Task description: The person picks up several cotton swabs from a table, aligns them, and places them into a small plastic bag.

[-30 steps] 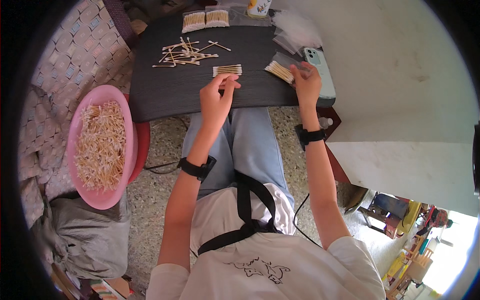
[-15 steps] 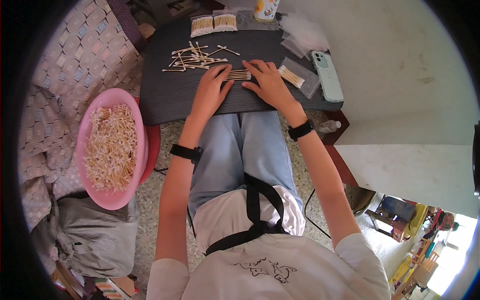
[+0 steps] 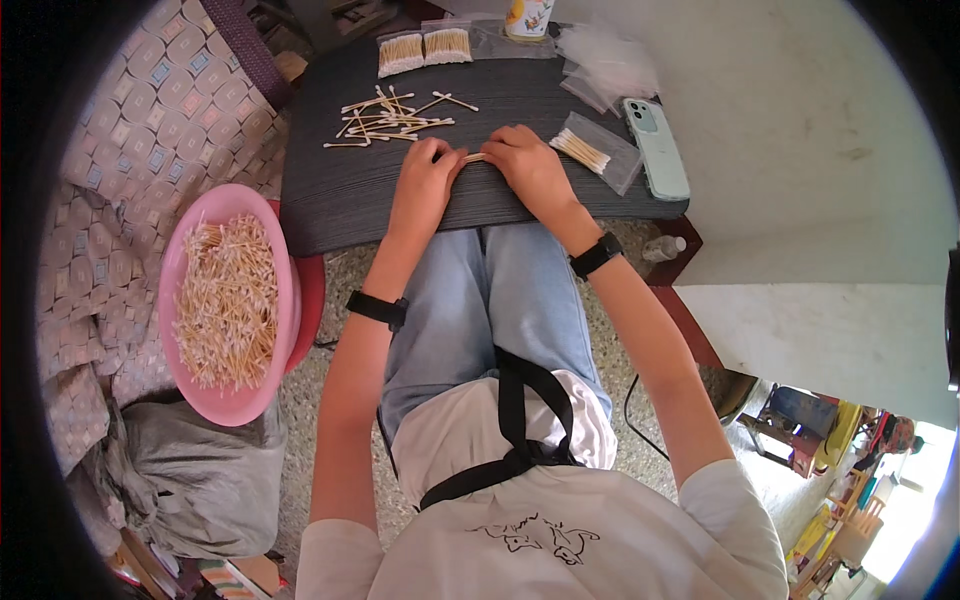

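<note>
A small bundle of cotton swabs (image 3: 475, 157) lies crosswise between my hands over the dark table. My left hand (image 3: 428, 178) closes its fingers round the bundle's left end, and my right hand (image 3: 527, 172) closes round the right end. Only the middle of the sticks shows; both tips are hidden by fingers. Just beyond my left hand, loose cotton swabs (image 3: 385, 120) are scattered in a crisscross heap. To the right of my right hand, a clear plastic bag (image 3: 622, 165) lies flat with a row of cotton swabs in it.
Two filled swab bags (image 3: 424, 50) stand at the table's far edge, near a patterned cup (image 3: 528, 18). Empty clear bags (image 3: 605, 62) and a pale phone (image 3: 656, 150) lie on the right. A pink basin (image 3: 172, 330) heaped with swabs stands left of the table (image 3: 320, 215).
My fingers have closed in on both ends of the swab bundle, which lay flat with its sticks showing between my spread hands before. The other things on the table stay put.
</note>
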The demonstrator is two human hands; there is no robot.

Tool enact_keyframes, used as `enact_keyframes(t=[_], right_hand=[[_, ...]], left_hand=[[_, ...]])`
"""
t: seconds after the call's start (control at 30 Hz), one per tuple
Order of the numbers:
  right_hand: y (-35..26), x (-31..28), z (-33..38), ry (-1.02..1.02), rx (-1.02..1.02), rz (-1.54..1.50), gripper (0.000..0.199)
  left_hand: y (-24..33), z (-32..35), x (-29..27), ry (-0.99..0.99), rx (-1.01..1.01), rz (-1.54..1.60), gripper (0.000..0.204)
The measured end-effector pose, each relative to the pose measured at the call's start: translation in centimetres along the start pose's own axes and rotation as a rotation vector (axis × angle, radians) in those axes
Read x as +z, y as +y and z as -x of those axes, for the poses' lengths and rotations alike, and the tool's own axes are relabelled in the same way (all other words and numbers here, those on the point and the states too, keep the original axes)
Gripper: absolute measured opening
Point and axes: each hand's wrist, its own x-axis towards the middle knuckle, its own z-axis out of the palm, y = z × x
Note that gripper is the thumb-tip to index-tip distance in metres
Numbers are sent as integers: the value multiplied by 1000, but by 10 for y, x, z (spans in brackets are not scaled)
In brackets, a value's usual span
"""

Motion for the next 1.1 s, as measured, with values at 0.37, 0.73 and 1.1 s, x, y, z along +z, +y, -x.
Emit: enact_keyframes(t=[0.37, 0.73, 1.1], right_hand=[[-6, -5, 13, -14, -124, 54, 12], [-13, -21, 21, 8, -129, 136, 19], [-25, -86, 26, -553, 630, -1163, 23]], left_hand=[[4, 5, -6, -84, 145, -131, 16], [22, 11, -17, -103, 132, -6, 15], [62, 13, -60, -257, -19, 606, 24]])
